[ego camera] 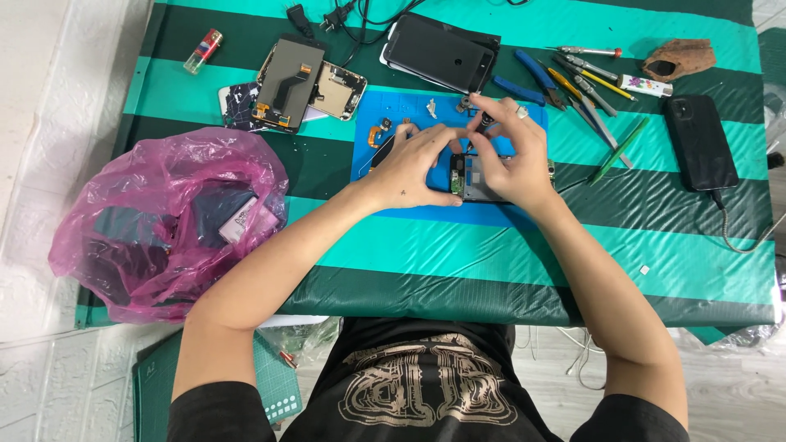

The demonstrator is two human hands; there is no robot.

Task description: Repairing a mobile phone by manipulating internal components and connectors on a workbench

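An opened phone body [473, 178] lies on a blue work mat [385, 110] in the middle of the table. My left hand [412, 166] rests on the mat at the phone's left edge, fingers curled over it. My right hand [509, 146], with a ring on one finger, covers the phone's right side and pinches a small dark part [486, 120] just above it. Small loose parts, an orange flex piece [375, 133] among them, lie on the mat beyond my hands. Most of the phone is hidden under my fingers.
A pink plastic bag [164, 221] with parts sits at the left. Dismantled screens and frames [295, 82], a dark phone [442, 51] and cables lie at the back. Pliers, screwdrivers and tweezers [573, 82] lie at the right, then a black phone [701, 141] on a cable.
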